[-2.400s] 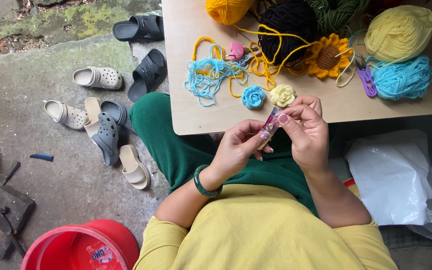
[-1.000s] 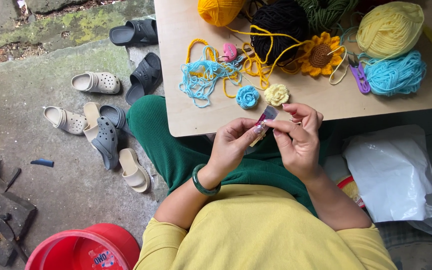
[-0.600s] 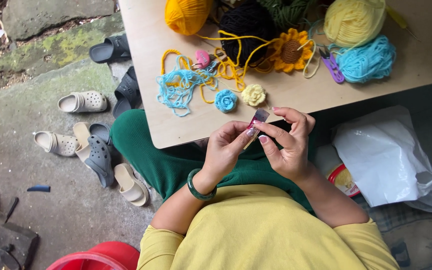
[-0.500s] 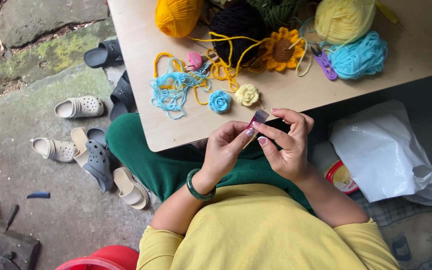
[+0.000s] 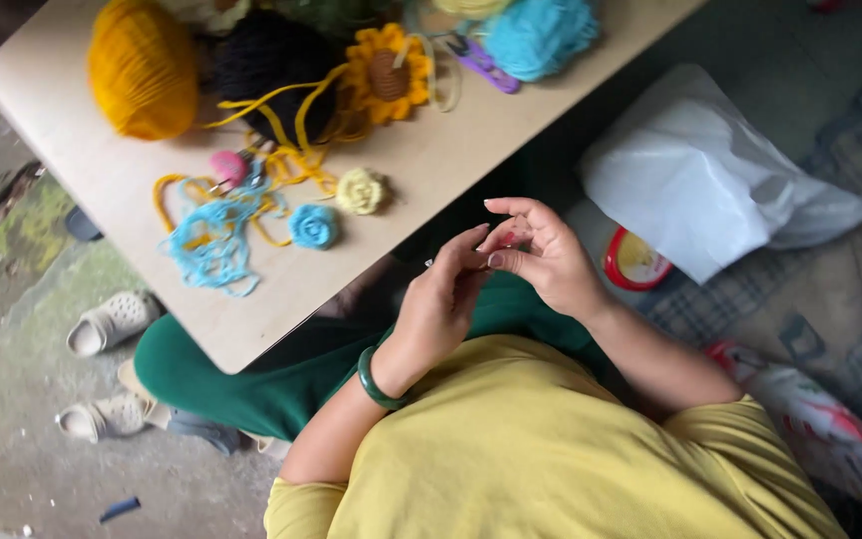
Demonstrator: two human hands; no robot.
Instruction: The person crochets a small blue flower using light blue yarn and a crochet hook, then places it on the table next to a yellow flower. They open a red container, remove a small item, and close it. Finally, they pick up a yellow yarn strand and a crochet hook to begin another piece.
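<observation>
My left hand (image 5: 443,299), with a green bangle (image 5: 379,371) on its wrist, and my right hand (image 5: 543,256) meet over my lap just below the edge of the wooden table (image 5: 431,170). The fingertips of both hands pinch a small pink packet (image 5: 516,240), which the fingers mostly hide. On the table near my hands lie a pale yellow crochet rose (image 5: 361,190), a blue crochet rose (image 5: 313,227) and a loose tangle of blue yarn (image 5: 214,245).
Further back on the table are an orange yarn ball (image 5: 142,70), black yarn (image 5: 271,60), a crochet sunflower (image 5: 388,75), blue yarn (image 5: 536,35) and a purple tool (image 5: 481,60). A white plastic bag (image 5: 710,180) and a red-rimmed lid (image 5: 636,262) lie at right. Sandals (image 5: 112,319) are on the ground at left.
The camera has tilted and come closer, so the table now runs diagonally. My hands have stayed together on the packet, a little lower over my lap.
</observation>
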